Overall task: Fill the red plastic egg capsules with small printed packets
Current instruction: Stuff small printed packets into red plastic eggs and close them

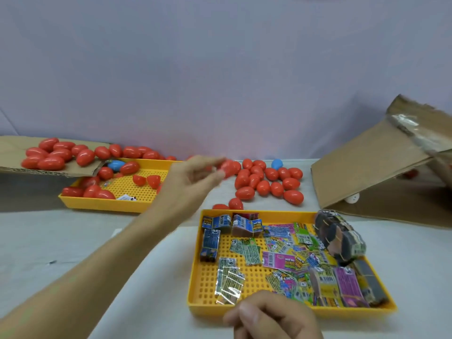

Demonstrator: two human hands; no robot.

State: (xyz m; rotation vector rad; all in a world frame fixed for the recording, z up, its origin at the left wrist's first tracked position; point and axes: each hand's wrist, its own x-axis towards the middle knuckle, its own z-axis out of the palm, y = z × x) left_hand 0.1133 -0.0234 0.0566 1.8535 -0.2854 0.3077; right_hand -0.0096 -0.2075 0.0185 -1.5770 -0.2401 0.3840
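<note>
Left hand: your left hand (195, 174) reaches toward the middle of the frame, fingertips at a red plastic egg capsule (226, 168); motion blur means I cannot tell whether the fingers have closed on it or only touch it
Right hand: your right hand (274, 316) sits at the bottom centre, fingers curled in; whether they pinch a packet is hidden, so I cannot tell
Loose eggs: a cluster of red plastic eggs (267, 183) lies on the pale grey table (61, 241) right of centre, one blue egg (276, 164) among them
Packet tray: the yellow perforated plastic tray (208, 277) at lower right holds the small printed packets (281, 255), green, pink and blue, many overlapping, with a dark banded bundle of packets (338, 237) at its right side
Far tray: a second yellow perforated tray (137, 189) at left centre holds more red eggs, some apparently split into halves
Cardboard: a flat brown cardboard sheet (14, 152) at upper left carries a heap of red eggs; an opened brown cardboard box (367, 172) leans at the right
Step in hand: likely collecting one egg to fill
Doing it well: take the egg nearest you by its middle so neighbours do not roll, bring it over the packet tray, and lift a single packet off the overlapping pile
</note>
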